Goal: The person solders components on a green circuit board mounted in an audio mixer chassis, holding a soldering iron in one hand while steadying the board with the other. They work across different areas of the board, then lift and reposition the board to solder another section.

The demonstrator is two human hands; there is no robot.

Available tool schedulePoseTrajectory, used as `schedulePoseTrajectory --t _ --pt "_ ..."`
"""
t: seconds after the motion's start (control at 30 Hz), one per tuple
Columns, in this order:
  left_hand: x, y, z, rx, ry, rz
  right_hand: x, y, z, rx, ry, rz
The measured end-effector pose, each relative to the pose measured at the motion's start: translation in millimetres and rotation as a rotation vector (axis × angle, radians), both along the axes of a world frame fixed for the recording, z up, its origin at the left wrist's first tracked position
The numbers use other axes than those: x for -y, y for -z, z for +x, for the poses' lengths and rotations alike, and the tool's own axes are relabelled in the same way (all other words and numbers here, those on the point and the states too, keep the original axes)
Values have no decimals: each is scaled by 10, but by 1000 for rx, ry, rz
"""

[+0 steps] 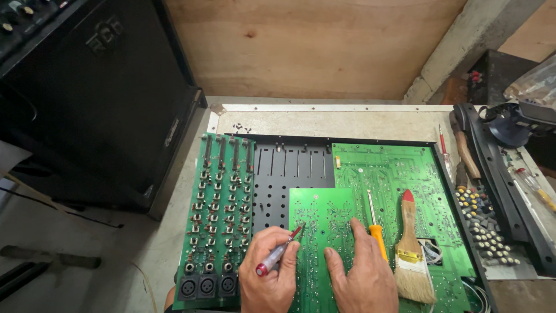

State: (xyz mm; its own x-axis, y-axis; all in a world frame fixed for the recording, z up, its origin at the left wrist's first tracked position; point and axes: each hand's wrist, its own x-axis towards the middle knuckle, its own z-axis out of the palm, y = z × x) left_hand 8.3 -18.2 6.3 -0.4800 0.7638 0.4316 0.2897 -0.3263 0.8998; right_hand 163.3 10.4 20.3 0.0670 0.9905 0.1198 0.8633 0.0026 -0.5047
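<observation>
Screwdriver (278, 253) in left hand (267, 272) touches green circuit board (324, 232).

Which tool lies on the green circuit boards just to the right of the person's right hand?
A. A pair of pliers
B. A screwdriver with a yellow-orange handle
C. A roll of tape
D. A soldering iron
B: the yellow-orange-handled screwdriver lies beside the right hand, with a paintbrush further right.

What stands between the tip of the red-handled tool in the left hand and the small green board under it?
Nothing visible. The left hand holds the red-handled tool with its tip at the edge of the small green board, while the right hand rests flat on that board.
</observation>
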Motion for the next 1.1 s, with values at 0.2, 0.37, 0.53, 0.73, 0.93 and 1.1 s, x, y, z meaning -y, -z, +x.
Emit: schedulePoseTrajectory --t 0.2,0.37,0.53,0.73,0.93,1.1 --pt "-63 -27 16 -88 -7 -1 -12 -27 -13 1 20 -36" --pt "-79 -29 23 -221 32 137 -24 -1 -4 21 16 8" --pt "-63 -44 -7 -308 78 201 -32 19 -14 5 23 22" --pt "-86 -44 -19 -96 26 100 -22 6 -32 -11 22 24" --pt "-58 -25 -58 -63 -3 12 -37 -13 -34 -19 8 19" --pt "-66 -30 -61 -56 34 30 -32 -7 -34 -17 13 16"
